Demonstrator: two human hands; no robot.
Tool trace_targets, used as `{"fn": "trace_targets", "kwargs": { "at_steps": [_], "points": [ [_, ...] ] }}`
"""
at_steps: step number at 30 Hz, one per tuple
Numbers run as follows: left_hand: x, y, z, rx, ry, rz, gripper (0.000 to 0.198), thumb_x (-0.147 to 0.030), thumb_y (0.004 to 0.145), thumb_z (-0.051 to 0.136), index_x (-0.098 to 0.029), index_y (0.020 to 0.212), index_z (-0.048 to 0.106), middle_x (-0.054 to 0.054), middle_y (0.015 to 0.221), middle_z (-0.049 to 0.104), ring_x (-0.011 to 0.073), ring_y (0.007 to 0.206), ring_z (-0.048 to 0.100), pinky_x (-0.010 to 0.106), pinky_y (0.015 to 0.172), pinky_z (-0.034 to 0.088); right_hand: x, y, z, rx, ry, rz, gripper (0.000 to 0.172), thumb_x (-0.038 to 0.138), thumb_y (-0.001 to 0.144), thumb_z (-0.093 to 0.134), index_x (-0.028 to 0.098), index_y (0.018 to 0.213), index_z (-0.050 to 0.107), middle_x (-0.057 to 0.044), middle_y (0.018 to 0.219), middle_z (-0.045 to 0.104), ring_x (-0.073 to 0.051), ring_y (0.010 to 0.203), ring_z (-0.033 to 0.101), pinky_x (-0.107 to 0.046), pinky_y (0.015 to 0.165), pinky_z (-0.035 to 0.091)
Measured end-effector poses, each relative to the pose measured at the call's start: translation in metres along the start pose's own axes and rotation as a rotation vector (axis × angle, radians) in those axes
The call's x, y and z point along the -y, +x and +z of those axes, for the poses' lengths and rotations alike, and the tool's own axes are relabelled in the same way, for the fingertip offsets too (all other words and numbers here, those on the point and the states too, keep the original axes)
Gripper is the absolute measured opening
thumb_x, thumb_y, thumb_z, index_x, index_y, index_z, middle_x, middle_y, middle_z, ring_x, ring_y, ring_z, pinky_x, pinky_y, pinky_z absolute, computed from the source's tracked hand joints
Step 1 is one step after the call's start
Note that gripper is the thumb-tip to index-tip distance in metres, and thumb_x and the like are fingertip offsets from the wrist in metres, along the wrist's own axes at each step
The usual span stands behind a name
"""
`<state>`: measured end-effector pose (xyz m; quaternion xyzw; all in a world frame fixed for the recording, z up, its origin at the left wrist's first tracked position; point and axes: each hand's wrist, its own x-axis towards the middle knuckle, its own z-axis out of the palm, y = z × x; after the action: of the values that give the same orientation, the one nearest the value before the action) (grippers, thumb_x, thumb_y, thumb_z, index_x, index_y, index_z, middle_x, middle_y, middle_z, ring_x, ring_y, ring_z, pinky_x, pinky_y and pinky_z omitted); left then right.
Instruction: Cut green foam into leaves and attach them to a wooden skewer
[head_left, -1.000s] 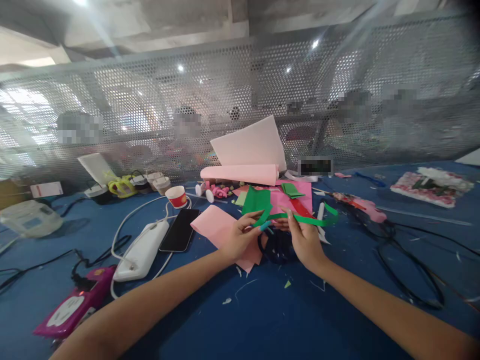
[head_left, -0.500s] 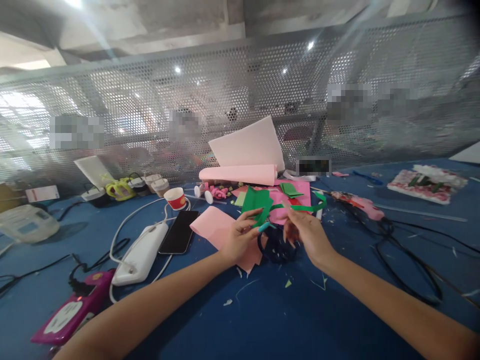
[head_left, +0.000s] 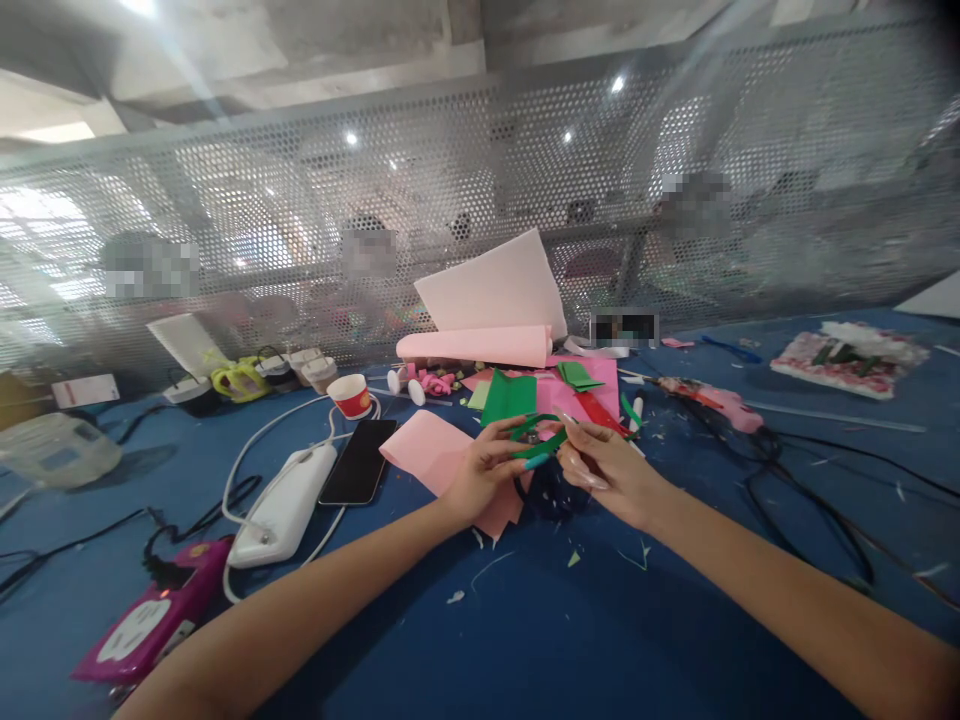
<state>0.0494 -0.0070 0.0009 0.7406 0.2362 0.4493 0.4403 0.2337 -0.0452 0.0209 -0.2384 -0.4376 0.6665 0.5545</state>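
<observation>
A narrow green strip (head_left: pixel 553 441) runs in a loop between my two hands, above the table. My left hand (head_left: pixel 487 470) is closed on its left part, with a teal tip at the thumb. On the other side, my right hand (head_left: pixel 604 470) pinches the strip between thumb and fingers. Whatever else sits in the grip is too small to make out. Below the hands lies a dark, tangled bundle (head_left: pixel 556 497), mostly hidden. Green sheets (head_left: pixel 510 398) lie just beyond, and a pale pink sheet (head_left: pixel 427 452) is partly under my left hand.
A black phone (head_left: pixel 360 462), white power strip (head_left: pixel 281 510) and red-and-white paper cup (head_left: pixel 349 396) stand left. At right are a pink glue gun (head_left: pixel 720 402) and its black cable. A rolled pink sheet (head_left: pixel 476 346) lies before the perforated metal screen (head_left: pixel 285 220).
The green strip's long free end, which stretched right past my right hand, is now drawn in to a small loop between my hands. A red piece shows behind my right hand.
</observation>
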Motion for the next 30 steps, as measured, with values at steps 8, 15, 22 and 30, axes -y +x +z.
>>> {"fn": "trace_targets", "kwargs": {
  "at_steps": [8,15,22,30],
  "points": [
    [0.001,-0.001,0.001,-0.076,-0.152,-0.176,0.043,-0.029,0.059,0.084,-0.023,0.100,0.071,0.010,0.130,0.053,0.0305,0.126,0.047,0.040,0.094,0.050,-0.005,-0.002,-0.003,0.136,-0.238,0.118,0.035,0.051,0.072,0.071,0.017,0.076,0.067,0.005,0.044,0.053,-0.005,0.030,0.038,-0.019,0.030,0.019],
    [-0.003,0.000,0.002,-0.128,-0.342,-0.221,0.050,-0.028,0.056,0.086,-0.016,0.100,0.065,0.009,0.100,0.070,0.0242,0.096,0.066,0.040,0.087,0.053,0.004,0.010,-0.025,-0.380,-0.520,-0.288,0.042,0.052,0.065,0.076,0.018,0.085,0.062,-0.001,0.072,0.061,-0.012,0.055,0.056,-0.023,0.046,0.046],
    [-0.007,-0.006,0.006,0.046,-0.179,-0.339,0.031,-0.034,0.062,0.081,-0.014,0.083,0.067,0.005,0.080,0.070,0.0187,0.071,0.066,0.032,0.068,0.052,0.019,0.008,-0.026,-0.087,-0.663,-0.425,0.069,0.060,0.063,0.074,0.027,0.121,0.057,-0.010,0.131,0.054,-0.027,0.122,0.048,-0.049,0.104,0.037],
    [0.000,0.000,0.007,-0.099,-0.334,-0.336,0.041,-0.047,0.062,0.077,-0.018,0.086,0.062,0.002,0.074,0.064,0.0165,0.065,0.064,0.031,0.066,0.051,0.008,-0.003,-0.021,0.123,-0.963,-0.482,0.120,0.082,0.045,0.064,0.029,0.146,0.027,-0.013,0.153,0.027,-0.038,0.137,0.027,-0.058,0.110,0.022]
  ]
}}
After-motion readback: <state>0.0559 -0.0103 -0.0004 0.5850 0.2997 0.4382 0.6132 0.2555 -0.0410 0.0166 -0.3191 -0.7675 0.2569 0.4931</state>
